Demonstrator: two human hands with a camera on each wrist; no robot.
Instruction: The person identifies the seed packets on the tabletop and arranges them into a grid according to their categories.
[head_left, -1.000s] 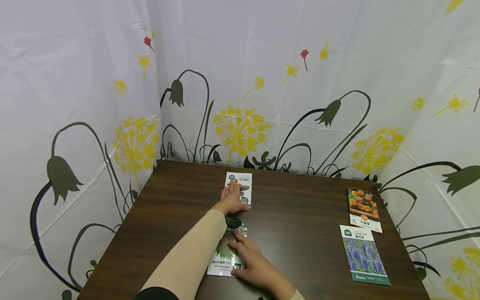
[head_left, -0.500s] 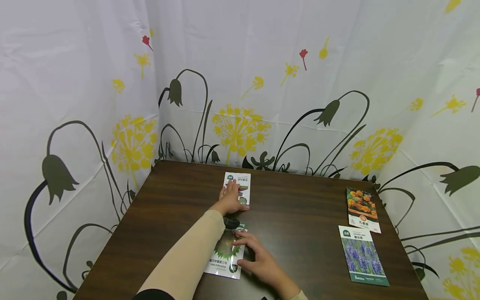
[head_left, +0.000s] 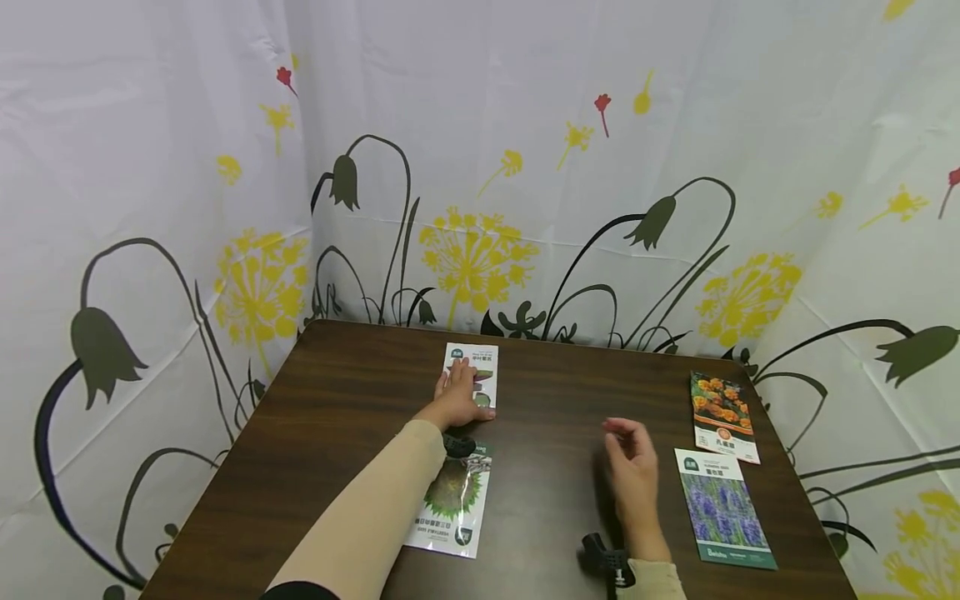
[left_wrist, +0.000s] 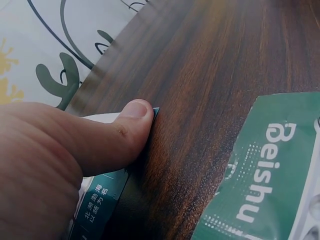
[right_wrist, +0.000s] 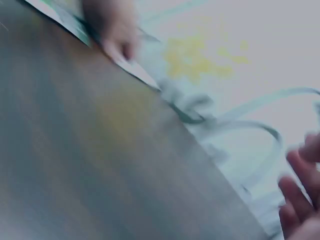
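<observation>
My left hand (head_left: pixel 457 398) rests on a white seed packet (head_left: pixel 487 358) near the far edge of the table, fingers spread across it and covering its left part. In the left wrist view the thumb (left_wrist: pixel 134 116) lies over that packet's edge. Closer to me, partly under my left forearm, lies a sunflower seed packet (head_left: pixel 450 500); its green "Beishu" end (left_wrist: pixel 265 165) shows in the left wrist view. My right hand (head_left: pixel 633 479) is above the table between this packet and those at the right, fingers loosely bent and holding nothing.
A purple-flower seed packet (head_left: pixel 725 508) and an orange-flower packet (head_left: pixel 724 414) lie at the right side of the brown table (head_left: pixel 337 392), the purple one touching the orange one's lower end. A white curtain (head_left: pixel 562 67) with printed flowers hangs behind.
My right hand has let go of the sunflower packet and moved right, away from it. That packet was turned slightly beforehand. My left hand has stayed on the white packet.
</observation>
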